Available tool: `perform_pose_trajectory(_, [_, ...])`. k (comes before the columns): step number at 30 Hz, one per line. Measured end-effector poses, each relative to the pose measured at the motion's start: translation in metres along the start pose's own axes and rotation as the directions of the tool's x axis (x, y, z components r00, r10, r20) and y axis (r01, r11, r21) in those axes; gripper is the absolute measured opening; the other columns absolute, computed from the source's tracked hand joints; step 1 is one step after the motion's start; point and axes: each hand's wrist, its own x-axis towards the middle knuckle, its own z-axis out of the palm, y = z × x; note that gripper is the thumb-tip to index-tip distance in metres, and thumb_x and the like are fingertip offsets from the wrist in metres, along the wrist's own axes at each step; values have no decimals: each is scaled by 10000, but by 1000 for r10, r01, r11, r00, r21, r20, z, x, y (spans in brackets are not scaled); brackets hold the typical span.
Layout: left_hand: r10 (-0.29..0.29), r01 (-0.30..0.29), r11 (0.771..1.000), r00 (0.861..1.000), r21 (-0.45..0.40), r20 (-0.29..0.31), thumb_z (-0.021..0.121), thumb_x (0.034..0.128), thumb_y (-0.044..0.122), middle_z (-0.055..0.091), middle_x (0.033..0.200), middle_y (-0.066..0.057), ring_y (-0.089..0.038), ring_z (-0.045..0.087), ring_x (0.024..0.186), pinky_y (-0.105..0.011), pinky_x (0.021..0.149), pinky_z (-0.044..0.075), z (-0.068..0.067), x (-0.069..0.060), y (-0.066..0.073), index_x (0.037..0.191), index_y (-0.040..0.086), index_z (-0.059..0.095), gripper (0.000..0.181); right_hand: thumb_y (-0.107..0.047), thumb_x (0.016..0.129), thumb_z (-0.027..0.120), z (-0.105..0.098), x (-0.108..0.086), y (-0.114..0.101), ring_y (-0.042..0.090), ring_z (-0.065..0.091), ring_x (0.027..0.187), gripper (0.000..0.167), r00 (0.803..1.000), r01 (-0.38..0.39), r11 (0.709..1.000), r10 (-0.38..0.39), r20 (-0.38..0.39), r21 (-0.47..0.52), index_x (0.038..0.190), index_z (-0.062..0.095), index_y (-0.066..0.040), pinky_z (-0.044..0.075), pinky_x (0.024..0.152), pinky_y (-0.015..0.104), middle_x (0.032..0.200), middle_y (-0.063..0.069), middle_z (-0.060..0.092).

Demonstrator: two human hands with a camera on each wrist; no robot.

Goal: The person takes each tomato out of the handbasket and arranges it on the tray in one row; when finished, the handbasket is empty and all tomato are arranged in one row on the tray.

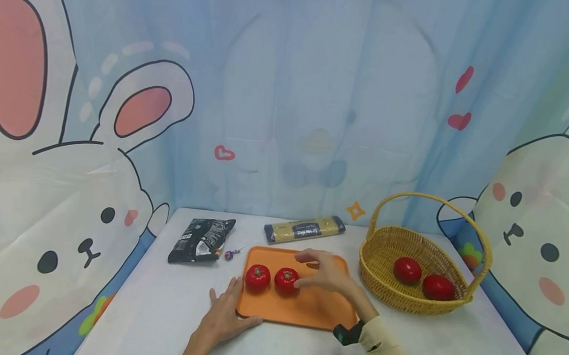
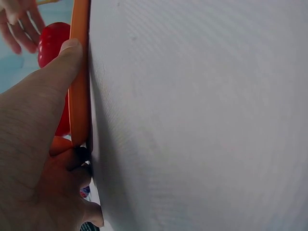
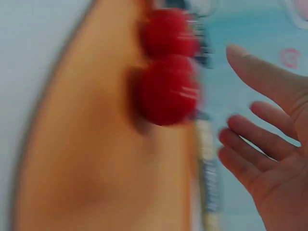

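Observation:
Two red tomatoes (image 1: pixel 258 278) (image 1: pixel 286 281) with green stems sit side by side on the left half of an orange tray (image 1: pixel 315 309). My left hand (image 1: pixel 220 313) spreads around the tray's near left corner. Its thumb (image 2: pixel 71 50) touches the front rim, and the other fingers lie along the left side. Over the tray, beside the right tomato, hovers my right hand (image 1: pixel 325 273). Its fingers are spread and relaxed with nothing between them, as the right wrist view (image 3: pixel 274 159) shows; the tomatoes are blurred there.
On the right stands a yellow wicker basket (image 1: pixel 379 285) with a tall handle, two red round fruits (image 1: pixel 407 270) (image 1: pixel 438 287) inside. Behind the tray lie a yellow and blue packet (image 1: pixel 304 230), a black snack bag (image 1: pixel 202 241) and a small wrapped lollipop (image 1: pixel 229 255). A printed curtain backs the white table.

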Motion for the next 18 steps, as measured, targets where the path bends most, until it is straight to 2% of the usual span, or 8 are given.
perform_pose_trajectory(2, [12,-12,1000,1000,0,-7,905,822,561,371,1691,-282,-473,285,1602,-857,1209,25,1,-1,0,1644,-57,347,1171,-155,828,955,-25,-7,-6,414,686,1223,547,999,52,999,-52,-2,-12,1289,711,9,582,1071,552,1271,180,744])
perform_pose_trajectory(6, [29,-29,1000,999,1,-21,905,821,557,374,1687,-289,-472,291,1600,-861,1205,26,0,-2,-2,1639,-69,347,1171,-117,866,922,-82,-24,-11,383,725,1120,425,996,86,996,-87,-35,-21,1213,724,29,632,993,492,1166,142,759])
perform_pose_trajectory(9, [30,-30,1000,999,3,-18,905,822,560,372,1689,-287,-468,287,1602,-860,1206,25,1,-2,-1,1640,-69,345,1174,-162,893,907,-123,-40,-1,348,740,1103,430,997,41,997,-45,-55,-71,1233,721,25,653,935,380,1162,130,765])
perform_pose_trajectory(12, [26,-26,1000,999,4,-18,907,820,559,371,1692,-280,-463,279,1607,-862,1204,21,0,-2,-1,1642,-67,343,1178,-197,918,887,-153,-52,17,338,742,1110,466,999,-21,994,16,-49,-109,1279,708,38,641,870,275,1189,166,766])
perform_pose_trajectory(16, [21,-21,1000,1000,1,-19,909,817,556,371,1694,-276,-465,278,1607,-867,1198,19,0,-1,0,1642,-67,344,1178,-288,939,868,-178,-68,43,329,710,1143,552,991,-126,980,117,-61,-152,1334,678,46,643,896,340,1259,201,739])
perform_pose_trajectory(18, [21,-21,1000,1000,-4,-15,908,818,557,369,1693,-280,-469,279,1605,-866,1198,18,1,-1,0,1642,-67,343,1179,-336,933,872,-186,-75,56,329,701,1151,590,981,-184,968,171,-92,-170,1342,674,41,648,908,386,1271,198,734])
